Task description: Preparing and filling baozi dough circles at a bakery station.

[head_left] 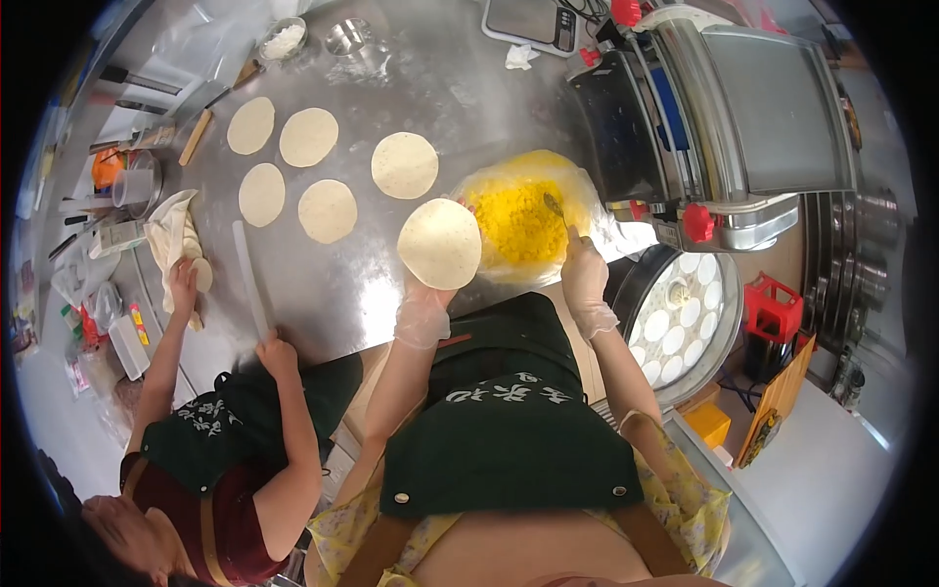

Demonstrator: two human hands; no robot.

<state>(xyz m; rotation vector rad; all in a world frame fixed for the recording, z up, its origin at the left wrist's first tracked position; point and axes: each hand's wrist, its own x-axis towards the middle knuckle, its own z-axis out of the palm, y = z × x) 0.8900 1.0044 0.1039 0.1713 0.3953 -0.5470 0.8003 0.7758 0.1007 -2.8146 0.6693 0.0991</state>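
A flat round dough wrapper rests on my gloved left hand, whose fingers are mostly hidden beneath it. To its right, crumbly yellow filling lies in a container lined with clear plastic. My gloved right hand grips a spoon, its bowl dipped into the filling near the right side. Beyond my left hand, another dough round lies on the metal table. Several more dough rounds are spread out farther left.
A co-worker at left holds a white rolling pin and touches a cloth-covered dough roll. A metal machine stands at far right, above a round pan of white discs. A scale sits at the back.
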